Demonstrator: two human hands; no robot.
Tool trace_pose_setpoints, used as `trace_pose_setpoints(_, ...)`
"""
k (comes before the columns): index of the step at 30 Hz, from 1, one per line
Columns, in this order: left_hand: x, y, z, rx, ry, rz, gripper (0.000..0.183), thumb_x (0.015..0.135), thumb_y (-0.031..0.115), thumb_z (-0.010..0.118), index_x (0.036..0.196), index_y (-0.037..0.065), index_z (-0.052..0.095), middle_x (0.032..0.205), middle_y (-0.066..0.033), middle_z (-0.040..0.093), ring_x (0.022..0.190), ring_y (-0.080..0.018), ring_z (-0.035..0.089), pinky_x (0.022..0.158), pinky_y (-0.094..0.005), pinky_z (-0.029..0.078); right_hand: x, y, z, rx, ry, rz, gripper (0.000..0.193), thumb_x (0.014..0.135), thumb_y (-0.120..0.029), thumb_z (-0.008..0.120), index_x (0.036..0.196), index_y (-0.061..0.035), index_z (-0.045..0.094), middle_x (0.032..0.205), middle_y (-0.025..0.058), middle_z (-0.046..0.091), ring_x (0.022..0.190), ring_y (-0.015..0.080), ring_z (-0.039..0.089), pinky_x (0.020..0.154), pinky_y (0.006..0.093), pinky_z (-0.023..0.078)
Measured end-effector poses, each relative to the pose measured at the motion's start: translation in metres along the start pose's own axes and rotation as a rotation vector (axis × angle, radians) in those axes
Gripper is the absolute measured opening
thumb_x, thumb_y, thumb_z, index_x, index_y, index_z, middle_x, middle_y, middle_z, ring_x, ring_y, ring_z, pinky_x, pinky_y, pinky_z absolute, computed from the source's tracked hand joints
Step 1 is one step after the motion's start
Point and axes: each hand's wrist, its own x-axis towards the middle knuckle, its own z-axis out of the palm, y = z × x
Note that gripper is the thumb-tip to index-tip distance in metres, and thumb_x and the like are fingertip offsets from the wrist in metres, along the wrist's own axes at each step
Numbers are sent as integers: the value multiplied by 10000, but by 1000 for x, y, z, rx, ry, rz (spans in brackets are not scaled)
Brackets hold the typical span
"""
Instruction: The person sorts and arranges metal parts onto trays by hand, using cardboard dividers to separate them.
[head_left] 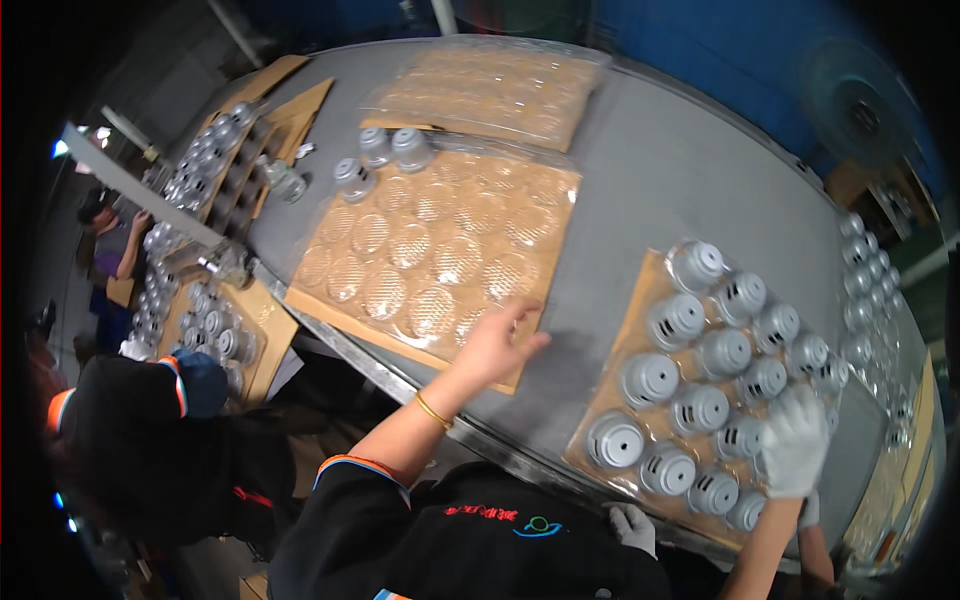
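Observation:
My bare left hand [497,343], a yellow bangle at its wrist, is over the near right corner of a clear plastic tray [410,245] with round pockets, lying on brown cardboard. Its fingers are apart and nothing shows in them. My right hand [795,440], in a white glove, lies over the right side of a second tray filled with silver-grey, stepped, cup-shaped parts [700,408]. Blur and the parts around its fingertips hide whether it grips one. Three like parts [408,150] stand at the far left corner of the first tray.
Stacked clear trays [490,90] lie at the back of the grey table [690,150]. A clear bottle-like object [283,182] stands at the left. A grey-white glove [632,528] shows at the near edge. A co-worker in a dark cap [130,440] is at left; more parts [865,290] stand right.

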Motion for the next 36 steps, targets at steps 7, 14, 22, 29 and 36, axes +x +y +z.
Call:
trace_pose_setpoints(7,61,-149,-129,35,537,-112,403,707,166,687,1070,38,568,989,-115,614,877,-242,586,771,-336,469,86,-73,33,641,-346,286,665,813,-595,290,1179,-53,405,1196,147,452,1110,269,411,984,461,251)
trace_pose_setpoints(14,152,-284,-284,639,885,-185,515,695,240,685,1147,71,503,1110,-178,544,1074,-336,477,906,-408,389,70,34,149,-567,218,-299,309,782,-42,572,1083,24,550,1077,144,583,1028,184,537,902,339,400)
trace_pose_setpoints(22,151,-422,-327,608,219,-567,590,672,284,679,1172,25,505,1087,-238,569,1039,-324,538,867,-342,430,206,-2,185,-831,597,-146,574,737,-269,662,1206,-12,453,1151,216,503,1039,352,505,905,382,408)
trace_pose_setpoints(29,114,-380,-342,38,-110,-584,119,669,145,523,604,50,552,582,-24,500,519,-131,441,484,-283,365,224,-2,182,-771,587,-27,670,689,-275,676,1250,-45,391,1098,233,530,1034,346,517,893,383,410)
trace_pose_setpoints(36,72,-342,-287,-325,1,-610,120,640,47,483,748,29,533,679,-23,515,596,-130,470,538,-264,405,174,8,141,-778,608,66,560,731,-202,568,1252,-90,396,1044,225,572,996,359,539,861,379,425)
